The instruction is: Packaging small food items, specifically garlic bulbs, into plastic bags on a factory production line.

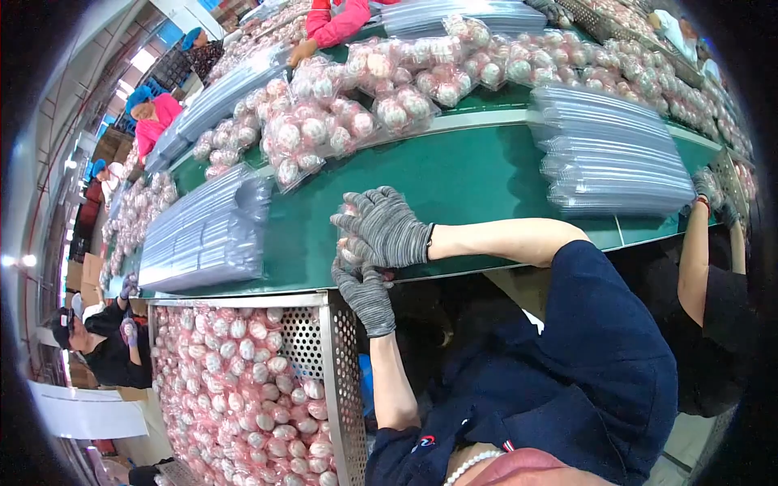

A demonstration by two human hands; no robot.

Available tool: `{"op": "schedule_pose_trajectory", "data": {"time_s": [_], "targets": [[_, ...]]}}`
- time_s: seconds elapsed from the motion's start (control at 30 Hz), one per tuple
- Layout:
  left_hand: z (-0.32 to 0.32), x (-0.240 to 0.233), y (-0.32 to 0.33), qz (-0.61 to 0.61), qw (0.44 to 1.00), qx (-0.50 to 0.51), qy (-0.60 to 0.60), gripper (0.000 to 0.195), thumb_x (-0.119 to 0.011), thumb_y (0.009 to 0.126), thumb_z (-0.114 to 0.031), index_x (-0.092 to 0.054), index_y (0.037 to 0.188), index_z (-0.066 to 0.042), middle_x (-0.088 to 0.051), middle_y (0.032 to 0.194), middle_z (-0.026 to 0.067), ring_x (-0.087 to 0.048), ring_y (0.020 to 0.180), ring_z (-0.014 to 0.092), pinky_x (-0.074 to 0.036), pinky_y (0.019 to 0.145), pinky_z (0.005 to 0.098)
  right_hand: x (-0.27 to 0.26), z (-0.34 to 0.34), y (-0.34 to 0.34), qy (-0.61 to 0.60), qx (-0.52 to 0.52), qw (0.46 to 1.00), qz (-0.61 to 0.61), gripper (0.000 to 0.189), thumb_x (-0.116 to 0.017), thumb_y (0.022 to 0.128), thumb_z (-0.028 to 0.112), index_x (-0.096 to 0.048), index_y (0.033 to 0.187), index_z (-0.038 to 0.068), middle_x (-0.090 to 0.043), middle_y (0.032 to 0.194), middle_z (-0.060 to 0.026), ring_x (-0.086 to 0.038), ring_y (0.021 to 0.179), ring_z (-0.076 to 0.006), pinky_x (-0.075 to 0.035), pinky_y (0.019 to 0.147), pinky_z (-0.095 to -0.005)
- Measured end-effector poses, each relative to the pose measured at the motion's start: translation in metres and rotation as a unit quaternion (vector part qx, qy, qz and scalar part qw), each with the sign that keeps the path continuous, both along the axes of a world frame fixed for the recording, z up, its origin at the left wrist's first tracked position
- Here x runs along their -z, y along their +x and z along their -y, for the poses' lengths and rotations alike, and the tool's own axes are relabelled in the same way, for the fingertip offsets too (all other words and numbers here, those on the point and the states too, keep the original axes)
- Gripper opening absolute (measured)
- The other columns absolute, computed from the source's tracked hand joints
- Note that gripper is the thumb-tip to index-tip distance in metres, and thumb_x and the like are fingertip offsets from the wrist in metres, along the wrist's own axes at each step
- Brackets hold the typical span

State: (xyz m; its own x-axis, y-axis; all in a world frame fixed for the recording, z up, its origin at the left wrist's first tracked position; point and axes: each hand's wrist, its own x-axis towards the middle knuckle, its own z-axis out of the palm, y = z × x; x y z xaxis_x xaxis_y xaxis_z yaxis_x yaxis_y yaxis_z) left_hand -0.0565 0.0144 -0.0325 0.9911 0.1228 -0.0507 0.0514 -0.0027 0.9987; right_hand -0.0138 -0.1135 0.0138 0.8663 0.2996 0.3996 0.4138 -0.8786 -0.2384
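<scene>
Both my hands wear grey knit gloves and meet at the near edge of the green conveyor table. Between them is a small clear plastic pack of wrapped balls, mostly hidden by fingers. My right hand lies over the pack from above, fingers spread across it. From the near side, my left hand grips its lower end. Left of my hands is a stack of folded clear plastic packaging. Filled clear packs of white-and-pink balls are heaped just beyond them.
A perforated metal bin full of pink-wrapped balls stands below the table edge at left. Another stack of clear packaging lies to the right. A co-worker's pink sleeve reaches across the far side; another's gloved hand is at far right.
</scene>
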Motion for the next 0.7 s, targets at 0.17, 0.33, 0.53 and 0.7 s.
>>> {"op": "schedule_pose_trajectory", "data": {"time_s": [0.17,0.33,0.53,0.7], "targets": [[-0.014,0.001,0.016,0.008,0.998,0.021,-0.056,0.058,-0.055,0.094,-0.002,-0.023,0.143,-0.002,-0.057,0.087,0.0077,-0.054,0.062,0.008,-0.045,0.046,0.0197,-0.001,0.032,0.025,0.183,-0.064,0.98,-0.044,0.055,-0.054,0.086,0.054,-0.064,0.103,0.003,-0.062,0.107,-0.0222,-0.061,0.099,-0.0356,-0.047,0.086,-0.042],[-0.029,0.029,0.058,0.136,0.98,-0.031,0.139,0.045,-0.053,0.096,-0.01,-0.038,0.137,0.0,-0.057,0.09,0.0084,-0.053,0.078,0.014,-0.047,0.073,0.0288,0.045,0.058,0.05,0.358,-0.032,0.89,-0.279,0.064,-0.06,0.085,0.052,-0.06,0.115,-0.004,-0.065,0.105,-0.0222,-0.063,0.096,-0.0338,-0.049,0.085,-0.0398],[-0.013,0.012,0.067,0.182,0.98,-0.046,0.061,0.039,-0.051,0.097,-0.011,-0.043,0.133,0.003,-0.056,0.114,0.0144,-0.055,0.093,0.018,-0.048,0.085,0.0305,0.047,0.058,0.041,0.489,0.022,0.82,-0.295,0.066,-0.07,0.082,0.045,-0.052,0.125,-0.001,-0.061,0.116,-0.0163,-0.058,0.104,-0.0244,-0.048,0.09,-0.0361],[-0.01,0.008,0.06,0.205,0.976,-0.061,0.05,0.037,-0.049,0.099,-0.012,-0.045,0.132,0.004,-0.054,0.122,0.0151,-0.055,0.105,0.02,-0.046,0.093,0.0322,0.047,0.063,0.034,0.515,-0.035,0.803,-0.299,0.08,-0.072,0.082,0.047,-0.04,0.138,0.0,-0.054,0.124,-0.0166,-0.054,0.113,-0.0236,-0.046,0.095,-0.0354]]}}
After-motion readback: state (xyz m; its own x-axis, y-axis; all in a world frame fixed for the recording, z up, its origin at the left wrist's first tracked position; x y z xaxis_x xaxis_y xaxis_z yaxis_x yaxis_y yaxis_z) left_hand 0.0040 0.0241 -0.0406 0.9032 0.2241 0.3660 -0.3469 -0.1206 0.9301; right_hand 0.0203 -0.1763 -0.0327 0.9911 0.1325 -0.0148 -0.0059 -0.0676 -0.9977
